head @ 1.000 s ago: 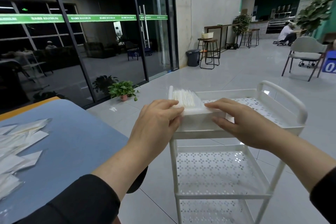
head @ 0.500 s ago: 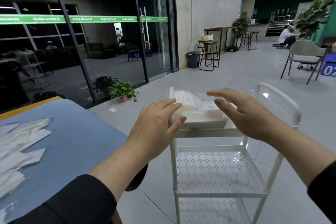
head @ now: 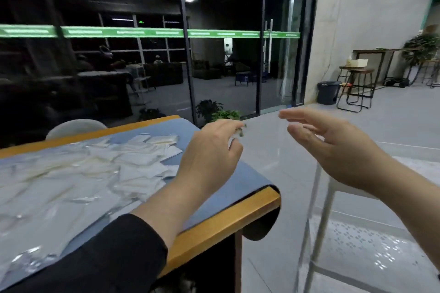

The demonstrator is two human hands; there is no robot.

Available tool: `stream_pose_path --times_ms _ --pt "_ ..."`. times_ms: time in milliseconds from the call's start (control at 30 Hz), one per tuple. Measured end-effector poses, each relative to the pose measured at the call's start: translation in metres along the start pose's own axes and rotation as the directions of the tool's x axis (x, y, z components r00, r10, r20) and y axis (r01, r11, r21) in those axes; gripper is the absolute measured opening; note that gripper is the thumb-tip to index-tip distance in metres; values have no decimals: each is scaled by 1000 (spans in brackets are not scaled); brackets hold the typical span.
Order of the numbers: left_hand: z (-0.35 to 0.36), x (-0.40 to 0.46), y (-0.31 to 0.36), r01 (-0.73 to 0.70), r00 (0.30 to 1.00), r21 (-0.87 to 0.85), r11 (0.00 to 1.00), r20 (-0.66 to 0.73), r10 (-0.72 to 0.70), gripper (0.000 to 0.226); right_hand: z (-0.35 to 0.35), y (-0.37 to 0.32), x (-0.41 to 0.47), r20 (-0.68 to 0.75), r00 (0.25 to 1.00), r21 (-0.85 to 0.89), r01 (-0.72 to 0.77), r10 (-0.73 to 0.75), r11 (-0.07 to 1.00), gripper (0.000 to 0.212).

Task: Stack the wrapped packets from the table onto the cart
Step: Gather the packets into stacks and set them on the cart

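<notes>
Your left hand [head: 209, 157] and right hand [head: 333, 150] both hover empty with fingers loosely spread, while the wrapped packets [head: 100, 173] lie in a loose heap at nine o'clock on the blue-topped table [head: 228, 216]. The cart [head: 357, 240] stands at four o'clock. The packets look light, limp and slick, so pinch one by a flat edge; no writing on them can be read.

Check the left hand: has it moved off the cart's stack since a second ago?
Yes. The left hand has left the cart and now hangs over the table's right end, empty, near the loose wrapped packets.
</notes>
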State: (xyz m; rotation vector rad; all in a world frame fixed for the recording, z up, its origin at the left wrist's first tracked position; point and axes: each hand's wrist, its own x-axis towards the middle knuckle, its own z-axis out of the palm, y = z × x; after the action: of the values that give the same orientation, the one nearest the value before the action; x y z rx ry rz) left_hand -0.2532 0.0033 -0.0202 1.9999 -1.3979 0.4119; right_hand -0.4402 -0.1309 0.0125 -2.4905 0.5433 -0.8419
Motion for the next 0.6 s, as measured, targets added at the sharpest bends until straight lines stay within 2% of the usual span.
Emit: stream_pose_path --times_ms 100,233,400,533,600 --pt "-47 -31 -68 151 988 107 983 -6 -151 42 67 -46 29 119 990 47 74 -79 996 63" --pt "-104 -82 -152 325 944 236 916 -16 -331 42 168 -104 68 279 946 96 141 -163 985 45" --pt "-159 -129 -224 502 857 314 806 -58 -512 42 274 -166 114 410 867 112 262 -284 959 47" --pt "-176 -143 -258 617 780 264 741 -76 -622 38 317 -191 145 577 783 -9 291 -233 957 52" --pt "-167 -137 -260 595 794 242 767 -26 -607 38 323 -185 150 619 765 -64 274 -177 959 55"
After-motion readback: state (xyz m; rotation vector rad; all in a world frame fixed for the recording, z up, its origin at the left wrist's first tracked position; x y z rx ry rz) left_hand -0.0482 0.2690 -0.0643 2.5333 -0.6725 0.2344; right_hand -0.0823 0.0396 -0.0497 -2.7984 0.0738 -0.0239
